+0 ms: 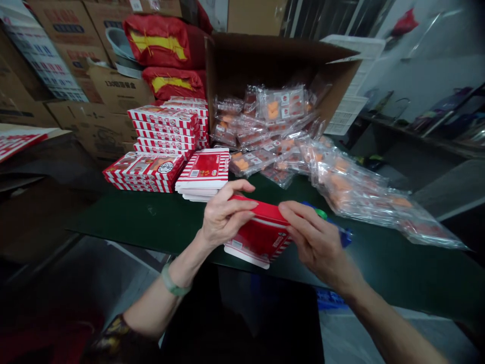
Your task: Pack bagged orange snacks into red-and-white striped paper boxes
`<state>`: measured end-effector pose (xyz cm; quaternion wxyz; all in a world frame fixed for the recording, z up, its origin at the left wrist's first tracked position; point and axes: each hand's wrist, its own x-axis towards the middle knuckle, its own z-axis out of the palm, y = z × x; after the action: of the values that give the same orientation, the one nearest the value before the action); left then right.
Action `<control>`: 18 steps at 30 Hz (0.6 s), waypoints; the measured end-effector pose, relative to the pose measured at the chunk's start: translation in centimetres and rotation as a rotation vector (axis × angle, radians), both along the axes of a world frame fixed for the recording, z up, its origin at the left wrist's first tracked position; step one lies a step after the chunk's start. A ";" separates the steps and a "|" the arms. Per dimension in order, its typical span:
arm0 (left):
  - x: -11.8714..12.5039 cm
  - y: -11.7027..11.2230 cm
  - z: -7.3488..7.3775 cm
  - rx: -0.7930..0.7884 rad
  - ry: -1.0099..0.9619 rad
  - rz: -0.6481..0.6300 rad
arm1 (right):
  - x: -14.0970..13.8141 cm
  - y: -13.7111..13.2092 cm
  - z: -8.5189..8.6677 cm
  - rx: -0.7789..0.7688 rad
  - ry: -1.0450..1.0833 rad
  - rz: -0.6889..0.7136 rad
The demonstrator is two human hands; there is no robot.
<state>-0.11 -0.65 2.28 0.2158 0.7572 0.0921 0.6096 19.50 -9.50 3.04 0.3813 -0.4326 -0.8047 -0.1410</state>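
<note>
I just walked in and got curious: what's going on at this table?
A person's left hand and right hand hold a red-and-white carton near its upper edge, at a green table. Beyond it sit stacked flattened cartons and closed boxes; clear packets lie in and before an open cardboard box.

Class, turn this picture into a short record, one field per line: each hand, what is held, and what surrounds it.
Left hand: gripping one end of red carton
Right hand: gripping its other end
Left wrist: green bangle
Surface: dark green table
Beyond left hand: flat cartons, striped boxes
Farther right: clear packets, some inside open cardboard box
</note>
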 end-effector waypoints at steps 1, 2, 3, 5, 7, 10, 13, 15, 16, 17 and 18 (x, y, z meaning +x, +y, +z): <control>0.0 0.0 -0.1 -0.034 0.007 -0.021 | -0.4 0.2 -0.6 0.032 0.042 0.001; -0.1 0.1 -0.1 -0.081 0.016 -0.042 | -0.9 0.4 -1.0 0.060 0.087 0.003; -0.2 0.1 -0.1 -0.126 0.019 -0.054 | -1.3 0.5 -1.3 0.080 0.126 0.005; -0.3 -0.1 -0.1 -0.185 0.017 -0.041 | -1.5 0.4 -1.5 0.073 0.177 0.024; -0.2 -0.4 -0.3 -0.174 -0.017 0.027 | -0.1 -0.1 -1.4 -0.008 0.256 0.030; 0.3 -1.3 -0.7 -0.101 -0.081 0.204 | 5.6 -1.2 -1.3 -0.058 0.521 -0.257; 1.4 -2.1 -0.9 -0.032 -0.099 0.324 | 12.8 -1.7 -1.7 -0.389 0.668 -0.616; 2.0 -2.4 -0.9 -0.003 -0.092 0.355 | 16.3 -1.3 -2.1 -0.669 0.672 -0.584; 2.2 -2.4 -0.9 0.004 -0.086 0.364 | 17.3 -0.9 -2.3 -0.797 0.671 -0.540; 2.3 -2.3 -0.9 0.005 -0.079 0.369 | 18.0 -0.5 -2.4 -0.895 0.672 -0.498; 2.3 -2.2 -0.9 0.004 -0.072 0.370 | 18.4 -0.1 -2.5 -0.988 0.681 -0.466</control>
<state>2.23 -2.80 1.37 0.1017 0.7053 0.2209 0.6659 37.88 -9.63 0.54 0.3306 -0.7411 -0.4938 0.3125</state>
